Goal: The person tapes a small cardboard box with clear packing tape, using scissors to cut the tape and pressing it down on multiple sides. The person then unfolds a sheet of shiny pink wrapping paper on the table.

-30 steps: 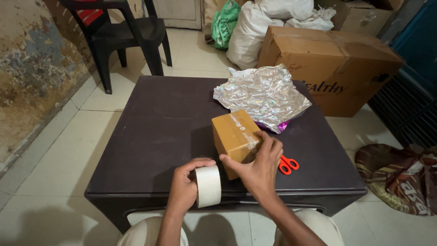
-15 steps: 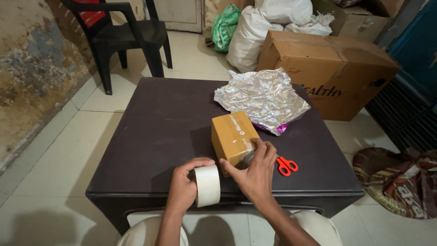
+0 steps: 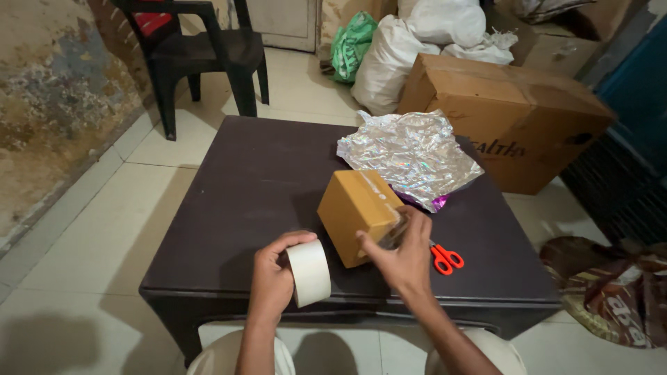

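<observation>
Small cardboard box is sitting tilted on the dark table, toward the near edge & a bit right of centre, one corner lifted toward the camera. Right hand is gripping the box's near right side, thumb on the front face, fingers pressing along the right edge where a clear tape strip seems to be running; can't tell exactly where the strip ends. Left hand is closed round a roll of tape, whitish, held upright on edge just above the table's near rim, thumb over the top of the roll, fingers behind it. Roll & box are near each other but not touching.

Red-handled scissors are lying flat on the table just right of the right hand, partly hidden by the fingers. Crumpled silver foil wrap is lying behind the box at the table's far right, w/ a bit of purple showing under its near edge; it's close to the box's far side, contact not clear.

On the floor beyond the table: big cardboard carton at right, white sacks & a green bag behind it, black plastic chair at far left. Patterned bag is lying on the tiles at right.
</observation>
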